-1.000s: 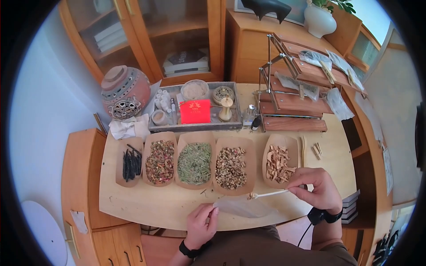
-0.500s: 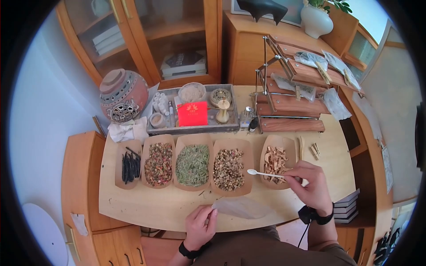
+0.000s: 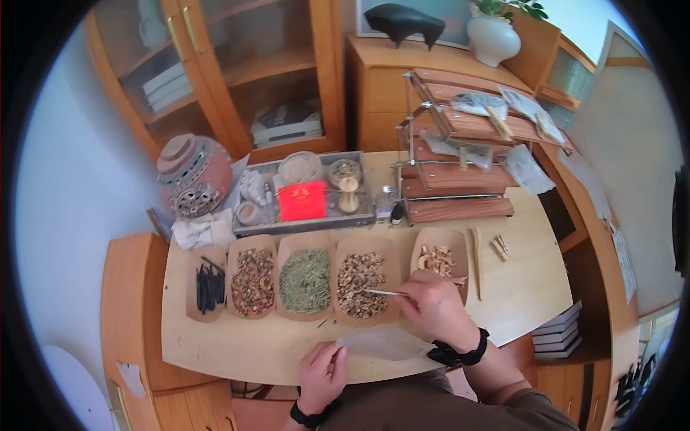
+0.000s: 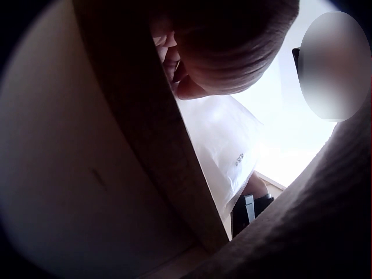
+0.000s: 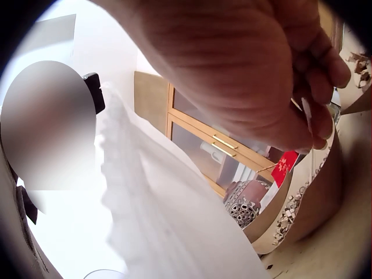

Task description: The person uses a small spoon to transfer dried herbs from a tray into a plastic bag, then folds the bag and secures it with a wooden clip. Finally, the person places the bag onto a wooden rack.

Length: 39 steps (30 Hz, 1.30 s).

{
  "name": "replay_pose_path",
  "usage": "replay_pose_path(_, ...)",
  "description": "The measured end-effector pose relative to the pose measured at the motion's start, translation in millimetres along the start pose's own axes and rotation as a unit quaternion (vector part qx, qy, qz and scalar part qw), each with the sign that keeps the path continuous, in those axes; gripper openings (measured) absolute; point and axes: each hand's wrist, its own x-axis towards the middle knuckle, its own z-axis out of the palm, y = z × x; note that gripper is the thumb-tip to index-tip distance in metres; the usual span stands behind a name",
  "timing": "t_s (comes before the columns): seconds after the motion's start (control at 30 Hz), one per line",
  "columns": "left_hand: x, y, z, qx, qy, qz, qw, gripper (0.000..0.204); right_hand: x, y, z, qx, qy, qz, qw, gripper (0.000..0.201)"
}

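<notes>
My left hand (image 3: 321,375) pinches the edge of a translucent white bag (image 3: 384,343) at the table's front edge; the left wrist view shows small dark bits inside the bag (image 4: 224,142). Over the gap between two paper trays, my right hand (image 3: 437,305) holds a thin white spoon (image 3: 384,292) by its handle. The spoon's tip is among the brown chopped pieces (image 3: 361,276) in the fourth tray from the left, and its bowl cannot be made out. In the right wrist view the fingers (image 5: 318,125) pinch the handle above that tray.
Trays of green herb (image 3: 305,280), mixed petals (image 3: 252,284) and dark pods (image 3: 210,287) stand left; pale chips (image 3: 436,259) lie in the right tray. Behind are a grey tray (image 3: 302,228) with a red packet (image 3: 302,201) and a wooden rack (image 3: 460,209). Wooden clips (image 3: 500,248) lie right.
My right hand has moved left with the spoon, from over the bag, past the pale-chip tray, to the brown pieces. My left hand still holds the bag. The head view has shifted.
</notes>
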Motion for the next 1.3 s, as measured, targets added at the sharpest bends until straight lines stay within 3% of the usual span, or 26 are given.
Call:
replay_pose_path(0.2, 0.6, -0.1, 3.3, -0.005, 0.019, 0.009, 1.000, 0.009, -8.5, -4.0, -28.2, -0.005, 0.092, -0.028, 0.995, 0.018)
replay_pose_path(0.3, 0.7, 2.5, 0.6, 0.007, -0.002, -0.008, 1.000, 0.006, -31.8, 4.6, -55.3, 0.092, 0.045, -0.010, 0.995, 0.023)
replay_pose_path(0.37, 0.7, 4.5, 3.2, 0.010, 0.008, 0.000, 1.000, 0.005, -47.6, 7.3, -73.9, 0.255, -0.047, 0.009, 0.966, 0.030)
replay_pose_path(0.4, 0.2, 4.3, 3.7, 0.012, 0.020, 0.003, 1.000, 0.004, -57.5, 15.3, -78.6, 0.278, -0.097, 0.005, 0.956, 0.044)
replay_pose_path(0.53, -4.6, -4.1, -2.1, 0.029, -0.041, -0.001, 0.999, 0.013, -86.0, 14.3, -70.4, 0.333, -0.131, 0.043, 0.933, 0.065)
replay_pose_path(0.63, -1.3, 5.8, -3.3, 0.045, 0.000, 0.024, 0.999, 0.026, -96.1, 3.7, -42.4, 0.349, -0.094, 0.048, 0.931, 0.062)
replay_pose_path(0.7, 2.8, 5.2, -2.8, 0.017, 0.002, 0.087, 0.996, 0.012, -100.4, 7.3, -15.4, 0.348, -0.065, 0.017, 0.935, 0.053)
replay_pose_path(0.77, 7.8, 9.3, 2.6, -0.017, -0.006, 0.097, 0.995, 0.012, -105.5, 9.9, 0.3, 0.395, -0.051, 0.024, 0.917, 0.038)
replay_pose_path(0.8, 7.5, 12.1, 0.3, -0.038, -0.017, 0.100, 0.994, 0.012, -104.4, 4.4, 0.7, 0.414, -0.050, 0.057, 0.907, 0.028)
replay_pose_path(0.9, 1.9, 3.6, -8.4, -0.047, -0.030, 0.090, 0.994, 0.013, -106.5, 11.8, 10.8, 0.456, -0.066, 0.081, 0.884, 0.025)
replay_pose_path(0.97, -2.9, -1.3, -9.0, -0.049, -0.048, 0.077, 0.995, 0.014, -105.0, 12.1, 12.5, 0.457, -0.060, 0.091, 0.883, 0.024)
replay_pose_path(1.03, -5.1, -3.1, -9.5, -0.047, -0.044, 0.074, 0.995, 0.016, -102.6, 14.1, 11.4, 0.405, -0.071, 0.063, 0.909, 0.022)
replay_pose_path(1.07, -6.1, -4.7, -8.0, -0.049, -0.053, 0.076, 0.994, 0.016, -101.9, 12.0, 11.6, 0.392, -0.068, 0.058, 0.916, 0.029)
replay_pose_path(1.2, 0.8, 5.5, -10.0, -0.065, -0.060, 0.078, 0.993, 0.015, -108.9, 23.6, 19.9, 0.372, -0.063, 0.022, 0.926, 0.029)
replay_pose_path(1.27, 6.0, 11.4, -12.9, -0.049, -0.074, 0.104, 0.991, 0.015, -105.9, 19.9, 24.0, 0.394, -0.038, 0.026, 0.918, 0.049)
replay_pose_path(1.3, 6.2, 10.6, -14.0, -0.048, -0.102, 0.083, 0.990, 0.017, -105.8, 19.9, 24.3, 0.391, -0.029, 0.031, 0.919, 0.049)
